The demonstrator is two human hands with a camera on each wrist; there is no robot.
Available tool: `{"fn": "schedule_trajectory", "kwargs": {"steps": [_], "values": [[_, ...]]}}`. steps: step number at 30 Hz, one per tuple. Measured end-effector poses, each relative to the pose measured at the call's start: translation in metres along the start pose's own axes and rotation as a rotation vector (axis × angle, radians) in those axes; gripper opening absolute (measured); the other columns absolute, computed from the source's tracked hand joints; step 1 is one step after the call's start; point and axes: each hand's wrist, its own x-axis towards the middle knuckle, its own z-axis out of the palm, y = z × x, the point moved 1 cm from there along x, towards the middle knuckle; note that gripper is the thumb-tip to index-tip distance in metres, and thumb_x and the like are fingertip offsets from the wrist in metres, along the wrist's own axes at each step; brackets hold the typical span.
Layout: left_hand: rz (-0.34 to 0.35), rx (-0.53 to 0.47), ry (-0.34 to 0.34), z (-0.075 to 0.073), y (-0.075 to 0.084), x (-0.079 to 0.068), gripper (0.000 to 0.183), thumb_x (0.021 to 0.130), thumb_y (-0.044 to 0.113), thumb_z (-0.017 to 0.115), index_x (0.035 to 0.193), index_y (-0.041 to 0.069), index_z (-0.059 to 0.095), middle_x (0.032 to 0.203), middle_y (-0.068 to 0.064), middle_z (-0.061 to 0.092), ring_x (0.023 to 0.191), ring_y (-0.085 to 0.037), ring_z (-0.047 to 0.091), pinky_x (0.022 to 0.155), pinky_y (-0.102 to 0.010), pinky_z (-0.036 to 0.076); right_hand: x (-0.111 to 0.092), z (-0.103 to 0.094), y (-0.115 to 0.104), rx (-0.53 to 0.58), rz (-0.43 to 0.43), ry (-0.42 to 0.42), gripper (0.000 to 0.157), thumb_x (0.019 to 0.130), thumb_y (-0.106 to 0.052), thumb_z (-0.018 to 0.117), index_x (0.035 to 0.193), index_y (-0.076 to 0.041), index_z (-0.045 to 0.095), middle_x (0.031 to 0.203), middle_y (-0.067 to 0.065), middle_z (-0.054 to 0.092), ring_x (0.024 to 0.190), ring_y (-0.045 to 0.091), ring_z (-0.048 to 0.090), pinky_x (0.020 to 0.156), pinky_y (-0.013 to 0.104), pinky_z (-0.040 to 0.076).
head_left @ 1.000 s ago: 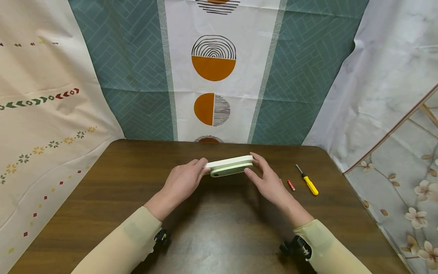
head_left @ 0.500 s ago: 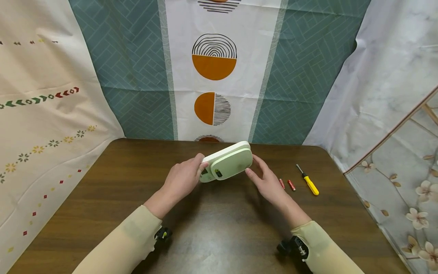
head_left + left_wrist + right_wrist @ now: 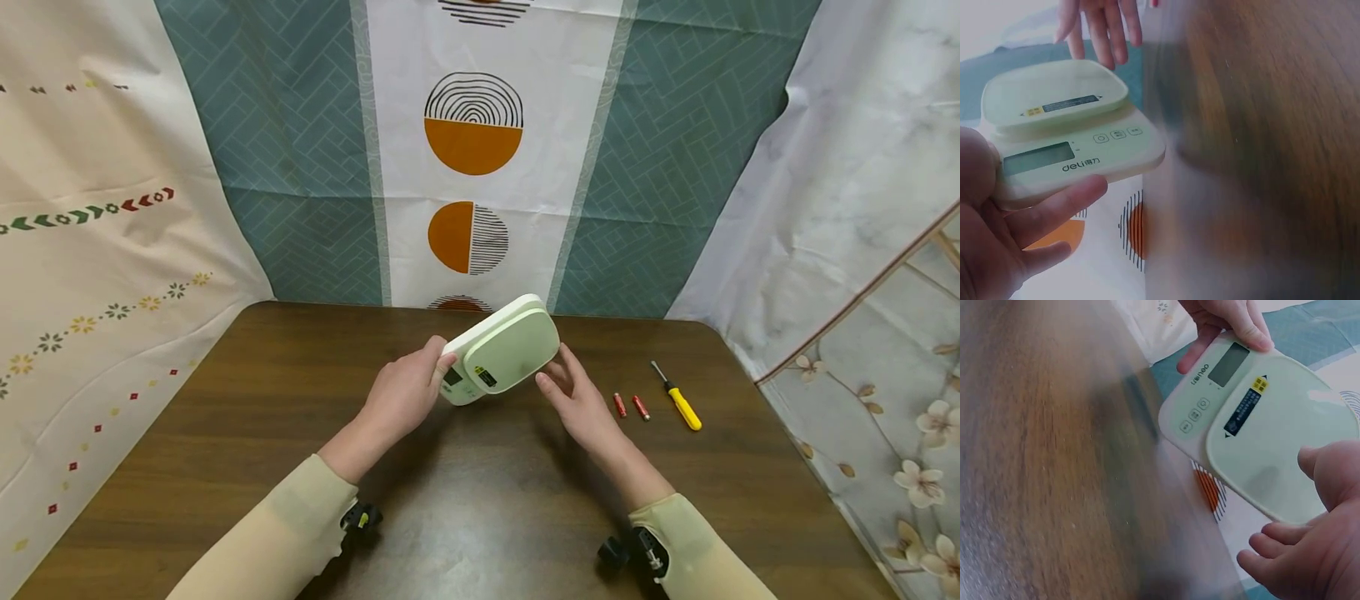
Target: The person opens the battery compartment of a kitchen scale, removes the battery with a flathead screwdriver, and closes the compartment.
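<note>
A pale green kitchen scale (image 3: 517,352) is held up over the table, tilted so that its weighing plate faces me. My left hand (image 3: 405,385) grips its display end, thumb on the front and fingers behind. In the left wrist view the scale's blank display (image 3: 1039,159), several buttons and the "deli" lettering show. My right hand (image 3: 583,404) is at the opposite end, fingers spread loosely. Its thumb (image 3: 1313,464) stands off the plate in the right wrist view, and its fingertips are right at the lower edge. The scale's underside is hidden.
Two red batteries (image 3: 641,407) lie on the brown wooden table (image 3: 480,500) to the right of my right hand. Beyond them is a screwdriver (image 3: 681,406) with a yellow handle. Patterned cloths (image 3: 480,158) hang behind and along both sides.
The scale has tipped from nearly edge-on to showing its plate and display, its right end rising. The left hand keeps its grip; the right hand stays at the far end, and both batteries now show fully.
</note>
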Motion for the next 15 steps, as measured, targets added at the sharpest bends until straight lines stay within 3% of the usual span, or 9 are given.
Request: {"fn": "schedule_trajectory", "kwargs": {"steps": [4, 11, 15], "values": [[-0.043, -0.057, -0.019, 0.001, 0.001, 0.000, 0.025, 0.118, 0.036, 0.053, 0.124, 0.012, 0.055, 0.121, -0.015, 0.080, 0.093, -0.029, 0.079, 0.057, -0.038, 0.050, -0.003, 0.003, 0.000, 0.008, 0.031, -0.001, 0.081, 0.115, -0.033, 0.064, 0.178, -0.013, 0.017, 0.167, 0.020, 0.050, 0.157, 0.039, 0.044, 0.126, 0.064, 0.033], [-0.075, -0.226, -0.039, -0.001, 0.006, -0.002, 0.024, 0.119, 0.035, 0.051, 0.132, 0.014, 0.055, 0.120, -0.014, 0.079, 0.082, -0.026, 0.079, 0.068, -0.041, 0.059, -0.007, 0.014, -0.002, 0.049, 0.040, -0.043, 0.080, 0.114, -0.038, 0.065, 0.178, -0.020, 0.021, 0.164, 0.022, 0.053, 0.154, 0.039, 0.047, 0.125, 0.067, 0.032], [-0.091, -0.286, -0.035, 0.000, 0.008, -0.003, 0.024, 0.120, 0.036, 0.049, 0.129, 0.016, 0.056, 0.109, -0.009, 0.080, 0.076, -0.024, 0.078, 0.067, -0.040, 0.055, -0.008, 0.017, -0.006, 0.075, 0.034, -0.051, 0.080, 0.115, -0.037, 0.064, 0.178, -0.021, 0.019, 0.162, 0.023, 0.053, 0.154, 0.041, 0.047, 0.125, 0.070, 0.031]]}}
